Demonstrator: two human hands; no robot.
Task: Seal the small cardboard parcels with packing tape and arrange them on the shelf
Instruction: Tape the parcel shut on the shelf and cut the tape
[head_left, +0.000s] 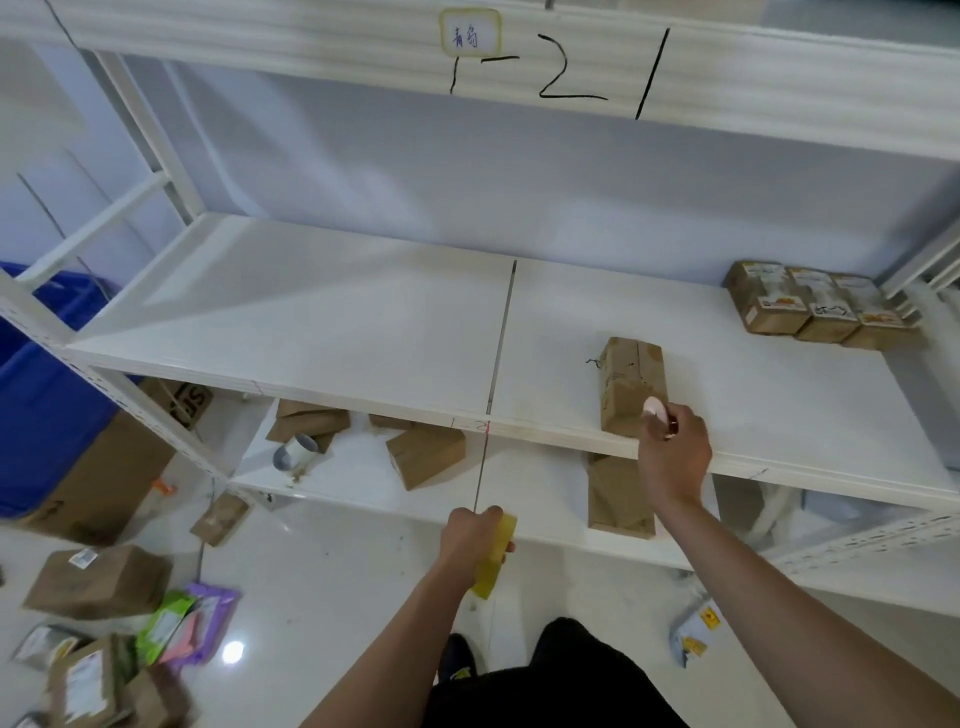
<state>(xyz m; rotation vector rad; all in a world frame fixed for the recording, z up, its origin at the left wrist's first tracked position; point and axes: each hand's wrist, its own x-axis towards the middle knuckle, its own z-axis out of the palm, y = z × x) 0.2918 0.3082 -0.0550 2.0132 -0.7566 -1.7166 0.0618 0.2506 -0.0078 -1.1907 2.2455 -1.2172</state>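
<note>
Head view: white metal shelf unit, seen from above and in front.
Shelf (363, 322): white board, dark seam down its middle.
Parcel in work (631, 382): small brown cardboard box, lying right of the seam, its near end at the shelf's front edge.
Right hand (675, 452): at the parcel's near end, fingers curled round a small pink-white object (655, 410); what the object is cannot be told.
Left hand (470, 538): below the front edge, fingers closed round a yellowish tape roll (493, 564).
Sealed parcels (815, 306): three side by side, touching, at the shelf's back right corner.
Lower shelf (353, 478): several loose cardboard boxes, one grey roll.
Floor (311, 597): more boxes and coloured mailers at left.
</note>
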